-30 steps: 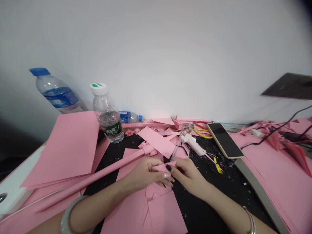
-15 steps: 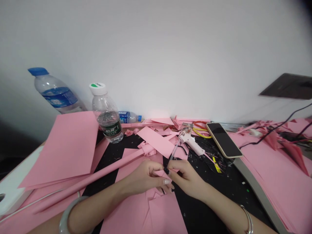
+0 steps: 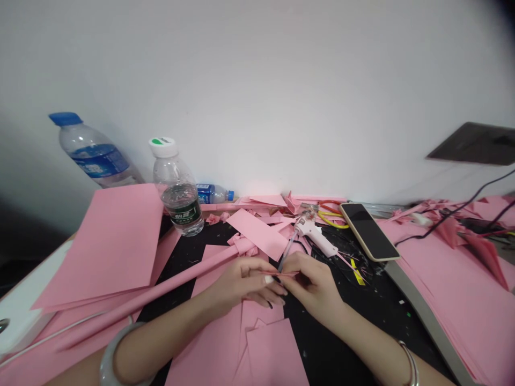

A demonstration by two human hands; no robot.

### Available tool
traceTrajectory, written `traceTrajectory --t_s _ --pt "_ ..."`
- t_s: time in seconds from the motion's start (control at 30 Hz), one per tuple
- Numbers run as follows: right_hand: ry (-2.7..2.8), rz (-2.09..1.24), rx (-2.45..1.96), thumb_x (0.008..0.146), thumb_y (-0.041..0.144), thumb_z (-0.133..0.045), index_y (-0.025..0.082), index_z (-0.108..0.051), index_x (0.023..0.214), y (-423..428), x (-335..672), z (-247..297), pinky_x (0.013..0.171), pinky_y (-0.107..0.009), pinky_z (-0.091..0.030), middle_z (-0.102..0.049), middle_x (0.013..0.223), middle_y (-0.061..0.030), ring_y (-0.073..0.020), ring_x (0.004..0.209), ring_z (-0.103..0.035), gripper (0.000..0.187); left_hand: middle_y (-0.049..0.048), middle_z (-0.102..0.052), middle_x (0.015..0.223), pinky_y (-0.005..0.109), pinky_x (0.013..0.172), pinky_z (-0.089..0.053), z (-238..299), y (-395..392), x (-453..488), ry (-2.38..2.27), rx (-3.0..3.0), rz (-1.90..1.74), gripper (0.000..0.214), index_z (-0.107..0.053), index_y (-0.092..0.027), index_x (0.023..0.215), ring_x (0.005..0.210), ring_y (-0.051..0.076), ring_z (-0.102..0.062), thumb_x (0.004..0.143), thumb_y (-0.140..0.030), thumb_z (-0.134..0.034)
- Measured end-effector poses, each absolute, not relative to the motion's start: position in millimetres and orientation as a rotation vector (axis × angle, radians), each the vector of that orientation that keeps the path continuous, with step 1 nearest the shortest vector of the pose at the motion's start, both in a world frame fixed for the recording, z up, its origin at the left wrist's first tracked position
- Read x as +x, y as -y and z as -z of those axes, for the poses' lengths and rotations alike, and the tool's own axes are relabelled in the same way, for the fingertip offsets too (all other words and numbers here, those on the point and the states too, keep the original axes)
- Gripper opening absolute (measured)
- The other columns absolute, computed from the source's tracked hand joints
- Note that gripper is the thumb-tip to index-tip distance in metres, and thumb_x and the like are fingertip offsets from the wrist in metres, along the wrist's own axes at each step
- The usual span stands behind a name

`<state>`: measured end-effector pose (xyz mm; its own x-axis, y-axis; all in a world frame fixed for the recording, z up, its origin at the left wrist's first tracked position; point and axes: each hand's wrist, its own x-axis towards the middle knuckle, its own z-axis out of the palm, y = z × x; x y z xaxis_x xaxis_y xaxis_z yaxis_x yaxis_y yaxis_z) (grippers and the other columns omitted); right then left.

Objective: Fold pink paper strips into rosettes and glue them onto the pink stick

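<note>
A small piece of pink paper (image 3: 277,274) is pinched between my two hands and seen almost edge-on. My left hand (image 3: 249,281) grips its left side between thumb and fingers, with the lower fingers curled beneath. My right hand (image 3: 314,276) pinches the right side, its thumb close to the left thumb. Most of the paper is covered by my fingers. Below my hands lie loose pink sheets (image 3: 273,354) on the black work surface (image 3: 333,343). Just beyond them rests a white hot glue gun (image 3: 317,236), its nozzle end pointing away.
Behind the glue gun's right side lies a phone (image 3: 372,230). A rolled pink paper tube (image 3: 169,287) crosses the left side. Water bottles (image 3: 177,187) stand along the wall at left. A stack of pink paper (image 3: 462,300) fills the right, with a black cable (image 3: 446,214) above it.
Both hands have turned the small pink paper from showing its face to nearly edge-on. My right hand has risen slightly, and the left fingers have shifted underneath.
</note>
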<state>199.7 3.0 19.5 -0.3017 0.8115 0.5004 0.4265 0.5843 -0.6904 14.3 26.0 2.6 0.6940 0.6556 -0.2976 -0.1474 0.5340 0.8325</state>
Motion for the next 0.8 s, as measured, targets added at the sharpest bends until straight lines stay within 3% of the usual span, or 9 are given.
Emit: traceTrajectory --t_s 0.13,0.3,0.53,0.8 --pt "1.950 -0.476 -0.865 0.085 0.011 -0.059 0.018 -0.063 0.078 -4.5 201.2 -20.9 0.065 -0.026 -0.052 -0.063 0.085 -0.0063 -0.0150 0.076 -0.062 0.011 0.0077 -0.072 0.086 0.029 0.069 -0.054 0.2 -28.8 13.6 -0.631 0.734 -0.588 0.029 -0.063 -0.016 0.093 0.081 0.023 -0.071 0.075 -0.039 -0.069" --pt "2.004 -0.523 -0.832 0.084 0.006 -0.059 0.019 -0.066 0.089 -7.0 203.5 -19.9 0.080 -0.029 -0.052 -0.064 0.101 -0.0086 -0.0176 0.093 -0.063 0.016 0.0008 -0.067 0.075 0.025 0.066 -0.053 3.5 -30.8 17.4 -0.721 0.756 -0.718 0.025 -0.063 -0.015 0.082 0.066 0.013 -0.066 0.070 -0.032 -0.075" --pt "1.905 -0.703 -0.969 0.079 0.009 -0.064 0.018 -0.065 0.073 -7.1 203.1 -23.3 0.060 -0.024 -0.047 -0.053 0.092 -0.0055 -0.0152 0.079 -0.056 0.010 -0.0010 -0.065 0.069 0.020 0.058 -0.052 1.8 -31.7 18.7 -0.800 0.866 -0.747 0.024 -0.063 -0.014 0.081 0.061 0.010 -0.065 0.068 -0.029 -0.077" --pt "1.807 -0.850 -1.178 0.080 0.008 -0.059 0.018 -0.054 0.069 -8.1 199.0 -17.7 0.065 -0.026 -0.041 -0.051 0.086 -0.0032 -0.0158 0.079 -0.052 0.016 -0.0001 -0.068 0.066 0.025 0.058 -0.055 -3.4 -29.1 20.6 -0.847 0.904 -0.676 0.038 -0.059 -0.016 0.102 0.072 0.021 -0.072 0.069 -0.025 -0.076"
